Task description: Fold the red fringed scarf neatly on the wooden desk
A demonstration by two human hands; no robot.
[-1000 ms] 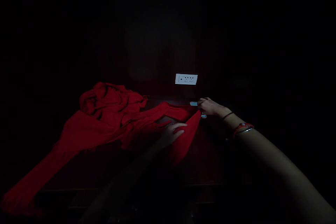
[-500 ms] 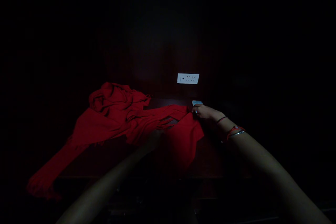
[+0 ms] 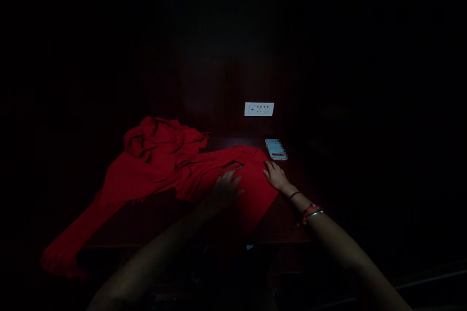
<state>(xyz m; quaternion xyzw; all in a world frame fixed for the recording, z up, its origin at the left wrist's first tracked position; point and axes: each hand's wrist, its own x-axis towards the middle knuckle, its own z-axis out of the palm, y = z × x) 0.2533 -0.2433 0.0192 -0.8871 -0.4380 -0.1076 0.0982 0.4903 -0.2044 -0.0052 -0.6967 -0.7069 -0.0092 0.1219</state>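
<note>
A red fringed scarf (image 3: 146,175) lies spread over a dark table, bunched up at the far left, with one fringed end hanging past the near left edge. My left hand (image 3: 225,188) rests on the scarf near its middle, fingers spread, in dim light. At the scarf's right edge, my right hand (image 3: 276,175) lies flat with its fingers stretched out over the cloth. Bracelets circle the right wrist. Just beyond the right fingertips is a phone (image 3: 277,149), lying face up.
A white wall socket (image 3: 259,109) is set in the dark panel behind the table. The table's front edge (image 3: 288,242) runs across below my hands. Everything farther out is too dark to make out.
My right hand has drawn back toward me from the scarf's far right corner, uncovering the phone. The scarf's right part now lies flatter. My left hand has moved slightly up, its fingers now visible.
</note>
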